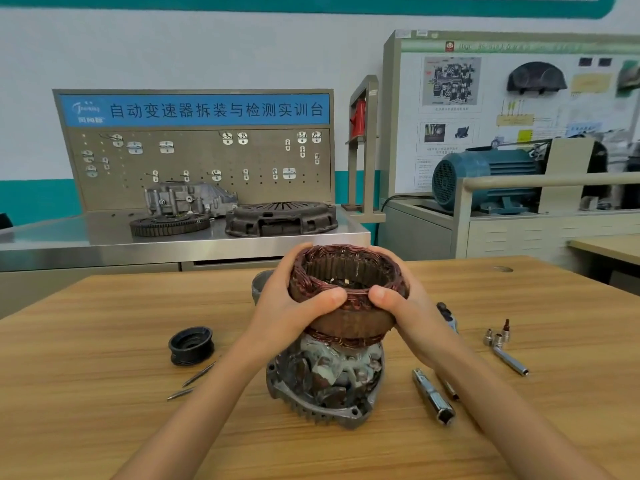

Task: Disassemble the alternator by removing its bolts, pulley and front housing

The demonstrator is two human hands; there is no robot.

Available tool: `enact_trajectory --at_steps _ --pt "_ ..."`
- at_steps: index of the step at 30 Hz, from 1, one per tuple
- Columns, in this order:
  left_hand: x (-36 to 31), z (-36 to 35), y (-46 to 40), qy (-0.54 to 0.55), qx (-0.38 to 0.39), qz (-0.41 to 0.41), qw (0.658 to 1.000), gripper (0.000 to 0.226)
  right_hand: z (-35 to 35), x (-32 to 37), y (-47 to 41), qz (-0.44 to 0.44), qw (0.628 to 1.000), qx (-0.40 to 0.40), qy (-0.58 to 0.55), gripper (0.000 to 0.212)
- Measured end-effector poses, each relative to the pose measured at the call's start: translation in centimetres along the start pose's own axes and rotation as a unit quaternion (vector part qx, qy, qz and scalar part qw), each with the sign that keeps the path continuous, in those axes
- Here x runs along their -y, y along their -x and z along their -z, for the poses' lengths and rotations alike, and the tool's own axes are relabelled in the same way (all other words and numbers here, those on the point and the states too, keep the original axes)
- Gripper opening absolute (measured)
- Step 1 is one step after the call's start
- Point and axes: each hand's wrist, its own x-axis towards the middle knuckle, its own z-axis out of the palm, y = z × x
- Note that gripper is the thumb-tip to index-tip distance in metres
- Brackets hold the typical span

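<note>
Hidden and unreadable parts
Front housing (258, 284) mostly behind left hand (294, 303); ratchet (446, 315) partly behind right hand (408, 306); poster (450, 109) text unreadable

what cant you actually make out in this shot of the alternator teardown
Head view, the only one:
- Whether the stator is free of the housing: its lower edge and both palms cover the joint.
- The grey part behind the left hand: mostly hidden by that hand.
- The tool beyond the right hand: largely hidden by the wrist.
- The small sockets: sizes too small to read.
</note>
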Motion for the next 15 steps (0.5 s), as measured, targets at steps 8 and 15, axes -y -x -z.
enact_trajectory --at_steps 8,15 --pt "-1.5 0.8 -3.9 0.022 0.028 0.023 0.999 0.062 0.8 2.6 -2.8 -0.014 1.0 -0.009 -0.016 0.063" --pt "0.6 2.6 -10.2 0.009 0.128 0.119 0.985 0.106 3.0 1.5 -8.4 -0.065 0.998 0.008 0.027 0.054"
